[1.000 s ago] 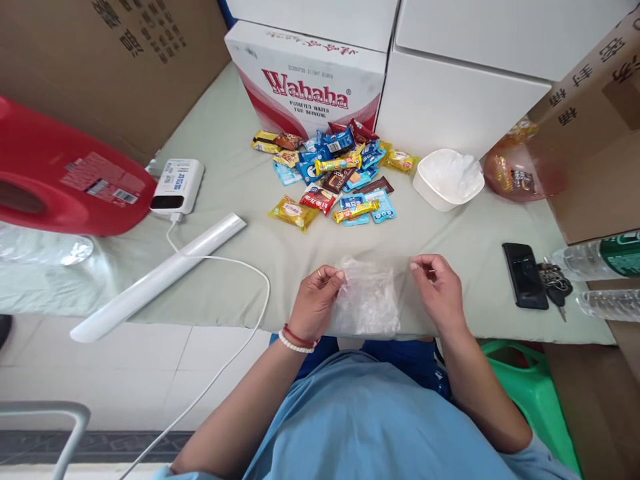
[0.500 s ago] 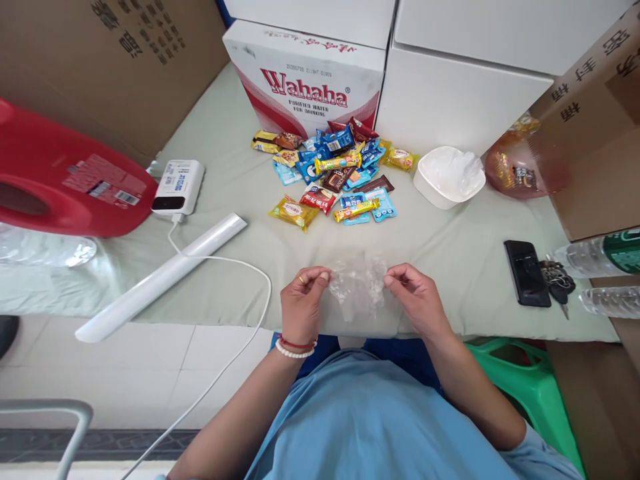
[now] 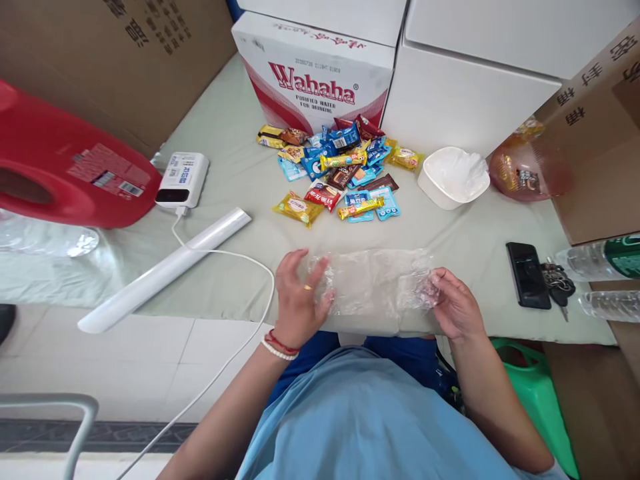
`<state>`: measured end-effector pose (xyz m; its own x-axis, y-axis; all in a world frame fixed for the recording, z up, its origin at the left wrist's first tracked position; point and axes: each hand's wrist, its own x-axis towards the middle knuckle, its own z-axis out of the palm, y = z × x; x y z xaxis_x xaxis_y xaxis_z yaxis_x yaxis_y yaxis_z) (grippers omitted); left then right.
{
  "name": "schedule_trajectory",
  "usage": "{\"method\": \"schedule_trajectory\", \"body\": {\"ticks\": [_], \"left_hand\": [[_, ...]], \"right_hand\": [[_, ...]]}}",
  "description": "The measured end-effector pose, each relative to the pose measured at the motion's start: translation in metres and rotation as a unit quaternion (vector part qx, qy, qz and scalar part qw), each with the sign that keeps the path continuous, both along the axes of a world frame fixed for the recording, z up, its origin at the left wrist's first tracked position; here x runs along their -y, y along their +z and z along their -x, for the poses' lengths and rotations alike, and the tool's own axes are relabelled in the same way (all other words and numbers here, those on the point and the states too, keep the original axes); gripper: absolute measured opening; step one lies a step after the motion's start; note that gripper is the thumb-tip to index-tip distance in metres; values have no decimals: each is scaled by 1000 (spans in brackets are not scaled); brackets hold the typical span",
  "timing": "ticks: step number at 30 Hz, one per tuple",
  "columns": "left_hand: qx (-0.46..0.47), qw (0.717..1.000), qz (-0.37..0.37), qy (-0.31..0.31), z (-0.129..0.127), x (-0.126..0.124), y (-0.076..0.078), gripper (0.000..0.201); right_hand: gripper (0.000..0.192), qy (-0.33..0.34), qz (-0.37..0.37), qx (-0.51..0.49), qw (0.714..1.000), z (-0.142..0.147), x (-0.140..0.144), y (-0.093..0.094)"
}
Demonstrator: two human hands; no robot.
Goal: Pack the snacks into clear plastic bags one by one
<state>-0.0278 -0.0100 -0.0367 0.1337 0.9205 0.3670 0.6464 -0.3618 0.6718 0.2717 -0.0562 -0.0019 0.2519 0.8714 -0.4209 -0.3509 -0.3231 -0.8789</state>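
Observation:
A clear plastic bag [image 3: 373, 280] is stretched out wide over the front of the cloth-covered table. My right hand [image 3: 454, 303] pinches its right end between thumb and fingers. At the other end, my left hand [image 3: 303, 290] has its fingers spread apart, beside and partly against the bag's left edge. A pile of wrapped snacks [image 3: 345, 177] lies beyond the bag, in blue, yellow, red and brown wrappers. Right of the pile stands a white plastic tub [image 3: 435, 190] with crumpled clear plastic in it.
Behind the snacks stands a Wahaha carton [image 3: 310, 73]. To the left are a red jug [image 3: 70, 160], a white charging device [image 3: 183, 180] with its cable, and a long white tube [image 3: 165, 270]. A phone [image 3: 529, 275], keys [image 3: 557, 283] and bottles lie right.
The bag has gone from bunched to spread out sideways. My right hand has moved right with its end, while my left hand has let go of its pinch and fanned out its fingers.

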Motion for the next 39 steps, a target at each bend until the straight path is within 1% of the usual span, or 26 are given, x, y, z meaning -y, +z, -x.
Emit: {"method": "schedule_trajectory", "body": {"ticks": [2,3,4,5,7,9,10,12,14,16,17,18,19,20,22,23,24,25,26,27,28,30,32,35,37,39], "left_hand": [[-58,996,-42,-44,-7,1,5,27],[-57,996,-42,-55,-10,-1,7,14],[-37,997,-32,-59,-12,-3,10,8],[0,998,-11,-59,-14,-6,13,11],[114,990,70,-42,-15,-14,19,16],[234,958,165,-8,-15,-26,23,23],[273,940,204,11,-14,-33,24,26],[291,919,260,51,-12,-50,22,29],[250,913,309,86,-11,-69,17,27],[205,907,346,125,-10,-85,10,20],[187,909,344,143,-10,-90,8,21],[171,918,319,162,-10,-93,7,27],[154,933,270,183,-10,-92,7,35],[133,949,203,200,-11,-88,8,44],[80,973,40,214,-12,-72,12,50],[53,978,-31,201,-13,-61,14,46],[23,981,-83,172,-14,-50,16,38],[-11,987,-106,118,-14,-39,16,26],[-48,992,-108,49,-15,-30,14,16],[-83,992,-91,-8,-15,-23,11,12],[-113,990,-69,-46,-14,-18,6,13],[-166,982,-24,-82,-11,-12,-5,24],[-207,973,0,-103,-5,-12,-16,39],[-245,959,10,-141,3,-12,-24,53],[-258,955,12,-148,6,-11,-23,54],[-263,953,14,-149,7,-10,-21,54]], "right_hand": [[32,14,14,-8,1000,-1,-1,1],[32,15,21,-11,1000,-2,-2,2],[33,11,28,-14,999,-3,-2,2],[34,6,34,-18,999,-6,-1,3],[36,2,51,-25,998,-13,1,5],[37,9,75,-27,997,-23,6,5],[38,14,90,-26,996,-27,9,5],[40,22,119,-19,992,-34,15,2],[42,37,148,1,988,-38,21,-2],[43,67,169,44,982,-39,26,-6],[43,85,176,72,978,-39,28,-9],[43,106,179,105,973,-38,29,-10],[42,131,179,142,965,-38,31,-12],[41,157,174,188,954,-39,31,-12],[37,192,145,307,921,-40,32,-10],[36,189,120,375,899,-41,31,-8],[35,172,89,439,877,-42,29,-5],[36,148,56,489,858,-42,26,-1],[38,127,22,522,843,-42,21,3],[37,122,-11,537,835,-40,14,7],[34,133,-41,540,830,-39,6,11],[24,180,-95,541,816,-32,-17,19],[23,222,-142,562,784,-21,-49,25],[23,274,-192,621,709,5,-106,25],[33,327,-196,663,644,27,-144,21],[46,388,-168,706,568,48,-175,16]]}}
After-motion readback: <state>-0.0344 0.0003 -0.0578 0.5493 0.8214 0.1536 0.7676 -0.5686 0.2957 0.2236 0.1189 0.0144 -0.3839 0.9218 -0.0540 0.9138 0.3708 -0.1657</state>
